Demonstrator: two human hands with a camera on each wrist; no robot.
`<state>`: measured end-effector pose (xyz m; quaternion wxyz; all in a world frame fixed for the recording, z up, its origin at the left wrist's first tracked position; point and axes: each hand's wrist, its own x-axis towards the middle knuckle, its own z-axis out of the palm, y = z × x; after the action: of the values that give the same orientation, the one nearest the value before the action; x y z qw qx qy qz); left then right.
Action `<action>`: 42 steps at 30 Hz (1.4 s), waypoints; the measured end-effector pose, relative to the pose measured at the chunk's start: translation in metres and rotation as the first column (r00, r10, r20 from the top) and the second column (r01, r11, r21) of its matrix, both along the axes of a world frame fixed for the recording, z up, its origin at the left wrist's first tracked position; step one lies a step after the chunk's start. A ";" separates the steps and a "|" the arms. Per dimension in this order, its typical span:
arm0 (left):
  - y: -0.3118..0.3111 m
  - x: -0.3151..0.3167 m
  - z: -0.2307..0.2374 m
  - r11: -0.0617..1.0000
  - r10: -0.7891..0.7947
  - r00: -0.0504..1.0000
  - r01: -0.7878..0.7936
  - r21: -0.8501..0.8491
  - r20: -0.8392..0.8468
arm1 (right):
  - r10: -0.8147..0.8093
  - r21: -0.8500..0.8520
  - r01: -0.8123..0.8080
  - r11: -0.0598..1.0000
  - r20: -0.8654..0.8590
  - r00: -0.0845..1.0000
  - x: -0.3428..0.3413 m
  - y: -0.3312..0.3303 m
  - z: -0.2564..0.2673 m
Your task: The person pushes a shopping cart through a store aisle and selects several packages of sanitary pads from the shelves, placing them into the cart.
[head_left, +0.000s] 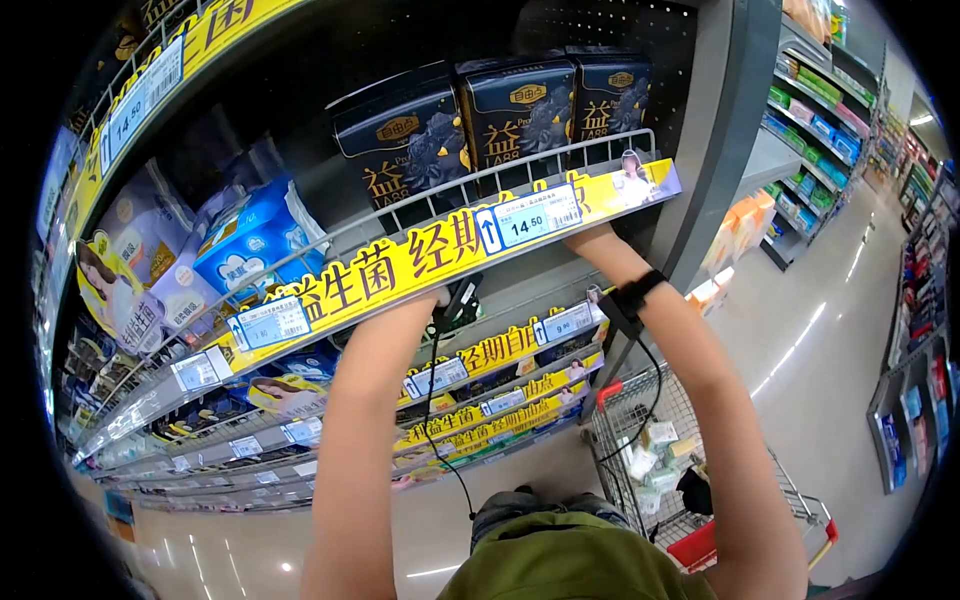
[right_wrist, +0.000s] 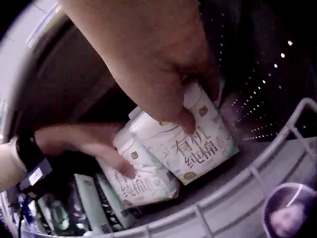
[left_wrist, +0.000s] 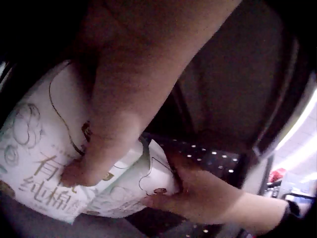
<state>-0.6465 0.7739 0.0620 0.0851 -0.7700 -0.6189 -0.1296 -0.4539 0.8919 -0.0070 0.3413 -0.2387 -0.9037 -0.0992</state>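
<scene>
Shelf (right_wrist: 223,181), with left hand (right_wrist: 81,141) and right hand (right_wrist: 161,91) both pinching.
In right wrist view, left hand pinches left white pack (right_wrist: 141,173) near the centre, thumb on its front; right hand grips right white pack (right_wrist: 198,144) from above, right of centre. Both packs are tilted and touching, behind wire rail (right_wrist: 254,171) at lower right.

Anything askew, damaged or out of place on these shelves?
Possibly one: a blue pack sits beside lilac packs, left of the dark packs; its colour makes it look like a stray. The two white packs slant, but the left hand and right hand grip them. No spill or damage visible.
</scene>
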 end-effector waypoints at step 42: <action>-0.089 0.373 -0.367 0.600 -0.518 0.806 0.582 -0.548 0.288 | -0.757 -0.995 0.097 0.021 0.048 0.652 0.319 -0.305 -0.357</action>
<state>-0.2731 0.6844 -0.3045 -0.2441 -0.8994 -0.3620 0.0204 -0.1350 0.5870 -0.3641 0.2860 -0.6876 -0.4935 0.4493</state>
